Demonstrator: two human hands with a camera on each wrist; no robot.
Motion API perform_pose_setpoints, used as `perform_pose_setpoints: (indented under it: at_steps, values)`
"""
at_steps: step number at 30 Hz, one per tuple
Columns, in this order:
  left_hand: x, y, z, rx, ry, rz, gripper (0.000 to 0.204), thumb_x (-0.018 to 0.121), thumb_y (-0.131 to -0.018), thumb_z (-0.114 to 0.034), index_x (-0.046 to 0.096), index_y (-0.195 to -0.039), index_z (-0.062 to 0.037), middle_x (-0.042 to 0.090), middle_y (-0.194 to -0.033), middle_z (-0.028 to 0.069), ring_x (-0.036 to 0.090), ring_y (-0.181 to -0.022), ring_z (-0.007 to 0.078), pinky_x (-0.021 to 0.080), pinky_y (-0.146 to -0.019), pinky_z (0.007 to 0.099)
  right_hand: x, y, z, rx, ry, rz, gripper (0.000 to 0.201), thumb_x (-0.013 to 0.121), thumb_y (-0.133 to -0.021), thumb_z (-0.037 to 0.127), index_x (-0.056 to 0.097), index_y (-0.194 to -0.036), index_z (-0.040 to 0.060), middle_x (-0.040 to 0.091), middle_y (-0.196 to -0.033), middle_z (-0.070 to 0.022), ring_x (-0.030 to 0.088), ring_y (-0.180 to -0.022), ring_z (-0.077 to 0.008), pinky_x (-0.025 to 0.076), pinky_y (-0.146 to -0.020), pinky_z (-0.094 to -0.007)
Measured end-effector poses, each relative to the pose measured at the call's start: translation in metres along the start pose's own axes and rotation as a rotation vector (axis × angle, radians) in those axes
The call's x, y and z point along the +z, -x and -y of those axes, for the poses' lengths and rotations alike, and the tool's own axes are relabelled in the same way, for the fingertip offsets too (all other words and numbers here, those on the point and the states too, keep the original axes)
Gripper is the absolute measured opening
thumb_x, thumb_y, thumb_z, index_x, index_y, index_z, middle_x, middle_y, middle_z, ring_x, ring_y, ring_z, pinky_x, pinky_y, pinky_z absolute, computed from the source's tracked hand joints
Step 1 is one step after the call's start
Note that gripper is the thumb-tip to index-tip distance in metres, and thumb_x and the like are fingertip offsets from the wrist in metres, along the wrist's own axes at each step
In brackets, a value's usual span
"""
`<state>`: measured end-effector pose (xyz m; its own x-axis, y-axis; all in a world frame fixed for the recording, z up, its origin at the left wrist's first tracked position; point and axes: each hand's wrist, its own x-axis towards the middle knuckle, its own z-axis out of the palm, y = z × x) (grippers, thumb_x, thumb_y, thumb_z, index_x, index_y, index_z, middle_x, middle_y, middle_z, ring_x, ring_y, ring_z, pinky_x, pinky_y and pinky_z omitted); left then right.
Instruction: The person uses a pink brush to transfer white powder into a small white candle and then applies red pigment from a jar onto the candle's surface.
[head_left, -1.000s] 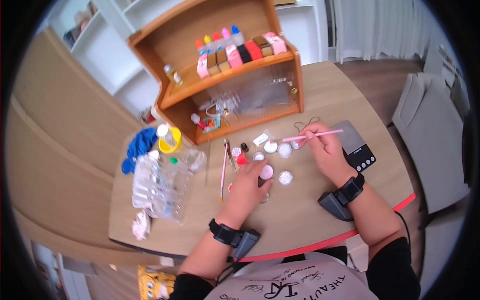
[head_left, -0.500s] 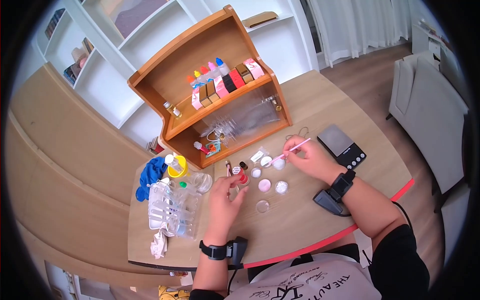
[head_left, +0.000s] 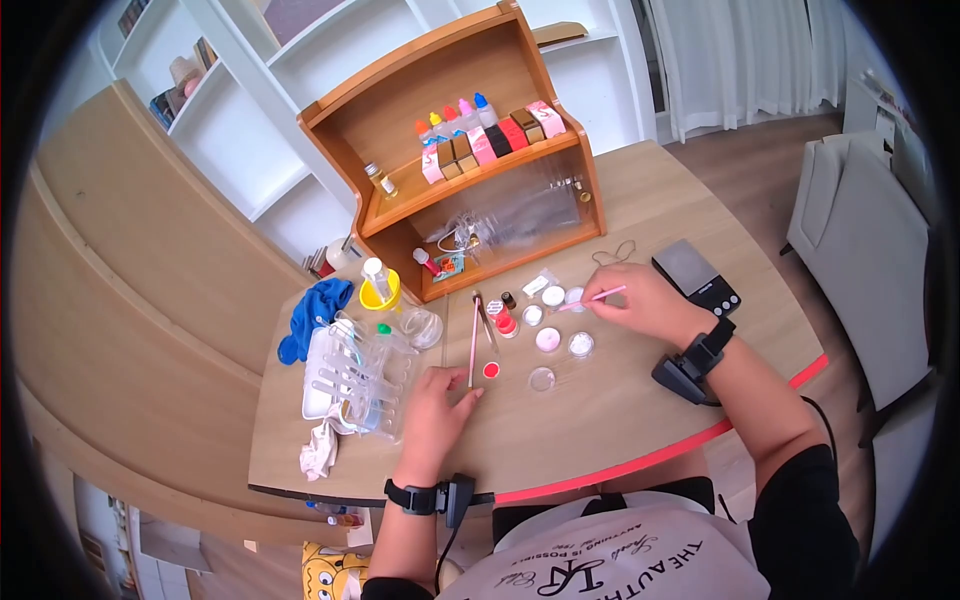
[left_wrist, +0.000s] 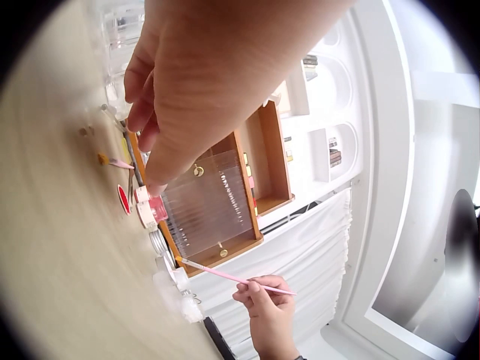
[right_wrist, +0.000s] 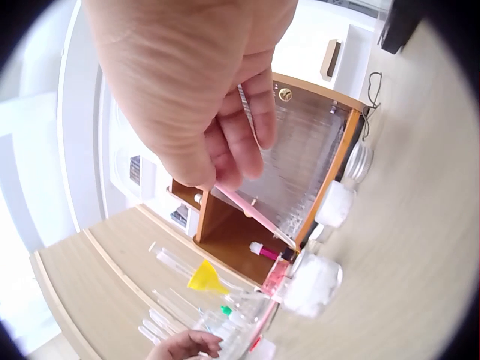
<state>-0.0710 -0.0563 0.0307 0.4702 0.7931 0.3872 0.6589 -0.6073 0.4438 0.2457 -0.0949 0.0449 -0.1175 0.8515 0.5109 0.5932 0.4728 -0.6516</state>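
Note:
My right hand (head_left: 645,300) pinches a slim pink brush (head_left: 608,293), its bristle end pointing left over a small jar (head_left: 575,297) of white material. My left hand (head_left: 432,415) holds nothing; its relaxed fingers are close to the lower end of a second pink brush (head_left: 473,345) lying on the table. Between the hands sit a pot of pink powder (head_left: 548,340), a pot of white pieces (head_left: 581,345), two other small white pots, a clear round lid (head_left: 542,379), a red bottle (head_left: 506,326) and a red disc with a pale rim (head_left: 491,370).
A digital scale (head_left: 697,278) lies to the right. Behind stands a wooden cabinet (head_left: 400,215) with boxes and colour-capped bottles. At left are a clear plastic rack (head_left: 385,390), a yellow funnel (head_left: 380,292), a blue cloth (head_left: 315,310) and a crumpled tissue (head_left: 320,450).
My left hand has moved left from over the pots, past the red bottle, to beside the lying brush, uncovering the pots and red disc. The right hand still holds its brush near the jars.

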Motion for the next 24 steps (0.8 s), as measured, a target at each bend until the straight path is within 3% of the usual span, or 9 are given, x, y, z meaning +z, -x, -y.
perform_pose_setpoints:
  at_steps: [2, 6, 11, 18, 21, 23, 24]
  values:
    - [0.001, -0.002, 0.000, -0.026, -0.019, 0.020, 0.031, 0.075, -0.070, -0.013, 0.062, -0.096, -0.0026, 0.057, -0.085, 0.0095, 0.057, -0.082, 0.0232, 0.046, -0.067, 0.0321, -0.003, 0.008, -0.003, -0.085, 0.087, 0.029, 0.006, 0.062, -0.078, 0.007, 0.062, -0.084, 0.0053, 0.064, -0.086, -0.0065, 0.060, -0.080, -0.0208, 0.047, -0.069, -0.0285]
    - [0.005, -0.006, 0.008, 0.009, -0.004, 0.033, 0.033, 0.075, -0.069, -0.015, 0.062, -0.097, -0.0026, 0.057, -0.087, 0.0104, 0.057, -0.083, 0.0245, 0.047, -0.073, 0.0335, -0.012, 0.027, -0.007, -0.058, 0.052, 0.002, 0.007, 0.062, -0.078, 0.006, 0.063, -0.085, 0.0046, 0.064, -0.086, -0.0069, 0.060, -0.080, -0.0197, 0.047, -0.071, -0.0280]
    - [0.009, -0.012, 0.011, 0.009, 0.013, 0.112, 0.037, 0.076, -0.069, -0.016, 0.062, -0.100, -0.0021, 0.057, -0.094, 0.0119, 0.057, -0.084, 0.0259, 0.047, -0.077, 0.0339, -0.014, 0.037, -0.007, 0.346, -0.234, -0.069, 0.010, 0.059, -0.083, 0.004, 0.064, -0.091, 0.0019, 0.065, -0.089, -0.0038, 0.059, -0.084, -0.0104, 0.045, -0.074, -0.0239]
    - [0.016, -0.016, 0.021, 0.025, 0.035, 0.119, 0.038, 0.075, -0.068, -0.015, 0.062, -0.102, -0.0035, 0.058, -0.095, 0.0122, 0.056, -0.089, 0.0295, 0.047, -0.079, 0.0363, -0.001, 0.046, -0.030, 0.350, -0.582, -0.100, 0.015, 0.052, -0.088, 0.004, 0.062, -0.100, 0.0011, 0.064, -0.093, -0.0038, 0.058, -0.090, -0.0098, 0.046, -0.078, -0.0244]
    - [0.014, -0.016, 0.022, 0.054, 0.017, 0.116, 0.039, 0.076, -0.069, -0.015, 0.062, -0.102, -0.0011, 0.057, -0.094, 0.0123, 0.057, -0.085, 0.0259, 0.048, -0.075, 0.0338, -0.004, 0.043, -0.016, 0.237, -0.506, -0.123, 0.017, 0.051, -0.086, 0.001, 0.061, -0.101, 0.0016, 0.063, -0.099, -0.0075, 0.059, -0.092, -0.0153, 0.046, -0.080, -0.0281]
    - [0.013, -0.016, 0.022, 0.056, 0.013, 0.126, 0.039, 0.076, -0.069, -0.015, 0.062, -0.103, -0.0013, 0.057, -0.094, 0.0123, 0.057, -0.085, 0.0262, 0.048, -0.075, 0.0337, -0.011, 0.038, -0.006, -0.192, 0.246, 0.000, 0.020, 0.053, -0.082, 0.000, 0.060, -0.100, 0.0020, 0.060, -0.101, -0.0105, 0.058, -0.093, -0.0228, 0.047, -0.081, -0.0324]
    - [0.013, -0.016, 0.022, 0.053, 0.016, 0.129, 0.039, 0.076, -0.069, -0.015, 0.062, -0.103, -0.0013, 0.057, -0.094, 0.0123, 0.057, -0.085, 0.0262, 0.048, -0.075, 0.0337, -0.013, 0.036, -0.003, -0.188, 0.245, 0.003, 0.020, 0.053, -0.082, 0.000, 0.060, -0.100, 0.0020, 0.060, -0.101, -0.0105, 0.058, -0.093, -0.0228, 0.047, -0.081, -0.0324]
